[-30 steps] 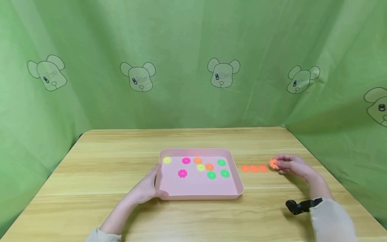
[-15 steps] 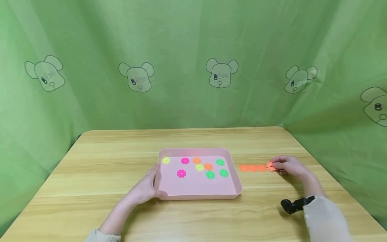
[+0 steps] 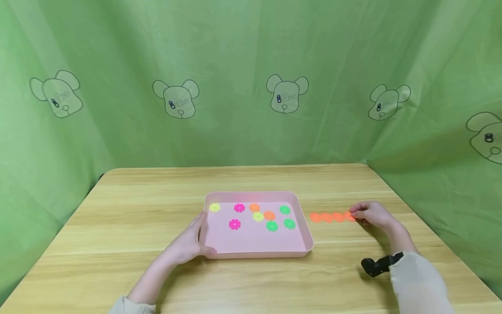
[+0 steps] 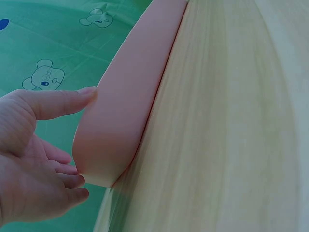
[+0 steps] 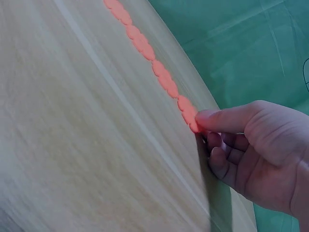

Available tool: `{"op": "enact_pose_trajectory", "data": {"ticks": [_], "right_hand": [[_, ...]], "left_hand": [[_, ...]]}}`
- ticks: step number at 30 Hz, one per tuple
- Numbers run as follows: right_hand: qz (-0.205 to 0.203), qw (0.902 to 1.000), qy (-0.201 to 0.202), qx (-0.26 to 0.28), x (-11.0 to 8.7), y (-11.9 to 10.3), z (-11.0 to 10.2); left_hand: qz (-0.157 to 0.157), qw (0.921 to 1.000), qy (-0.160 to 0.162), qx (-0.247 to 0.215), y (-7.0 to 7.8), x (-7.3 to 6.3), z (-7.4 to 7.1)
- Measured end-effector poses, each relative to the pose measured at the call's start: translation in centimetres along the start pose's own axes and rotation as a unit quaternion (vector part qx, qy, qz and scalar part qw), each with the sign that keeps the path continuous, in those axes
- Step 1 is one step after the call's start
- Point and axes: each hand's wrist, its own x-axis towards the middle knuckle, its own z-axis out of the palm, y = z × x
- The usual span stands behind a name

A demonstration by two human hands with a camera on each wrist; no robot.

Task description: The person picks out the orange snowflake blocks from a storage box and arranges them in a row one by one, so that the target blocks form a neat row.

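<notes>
Your right hand [image 3: 370, 214] has its thumb and fingers brought together in a pinch on the outer edge of the end orange disc [image 3: 348, 216]. That disc lies flat on the worktop [image 3: 259, 288], in line with three other orange discs [image 3: 327, 217] just right of the pink tray [image 3: 255, 244]. Your left hand [image 3: 186, 245] is spread wide around the tray's near left corner, thumb touching the front wall, fingers at the left side. Inside lie two yellow discs [image 3: 214, 207], two magenta discs [image 3: 234, 224], two loose orange ones [image 3: 269, 216] and three green discs [image 3: 289, 224].
</notes>
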Motion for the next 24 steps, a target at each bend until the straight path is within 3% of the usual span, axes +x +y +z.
{"op": "enact_pose_trajectory", "data": {"ticks": [16, 24], "right_hand": [[-0.013, 0.9998, -0.007, 0.013, -0.4, -0.6, -0.2], [-0.051, 0.9986, -0.014, -0.005, -0.4, -2.9, -0.4]], "left_hand": [[0.0, 1.0, 0.002, 0.008, -0.1, 0.2, 0.0], [0.0, 1.0, -0.001, 0.0, 0.0, 0.0, -0.1]]}}
